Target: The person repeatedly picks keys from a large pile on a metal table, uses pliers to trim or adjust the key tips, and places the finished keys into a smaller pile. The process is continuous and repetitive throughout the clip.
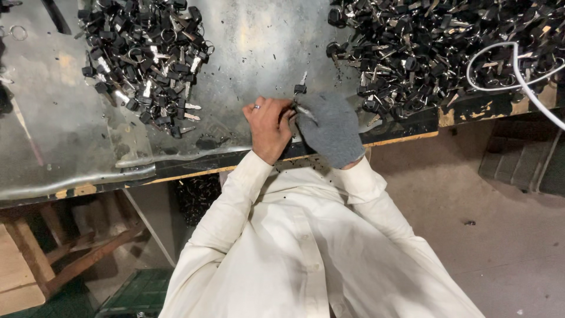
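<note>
Pinched between both hands, right at the near edge of the metal-topped bench (70, 135), is a small silvery key blade (306, 111). It's held by the bare left hand (269, 126), which has a ring on one finger, and by the right hand (331, 131), which is covered in a grey knit glove. Fingers of both hands are curled closed around it, though exactly how much of it is gripped can't be made out, since the gloved fingers cover most of it.

Just past the fingertips, a single black-headed key (300, 87) is lying loose on the sheet, apart from the piles.

Two heaps are stacked on the far side: a pile of black-headed keys on rings (144, 59) to the far left, and a bigger spread of black-headed keys (435, 47) to the far right, with a white cable (521, 73) looped over it. Between those heaps a bare strip of dented metal is left open, running from the hands to the far edge.

The bench's near edge is worn, with chipped wood showing under the sheet. Wooden framing (76, 253) is seen below on the left, concrete floor (506, 235) on the right.
</note>
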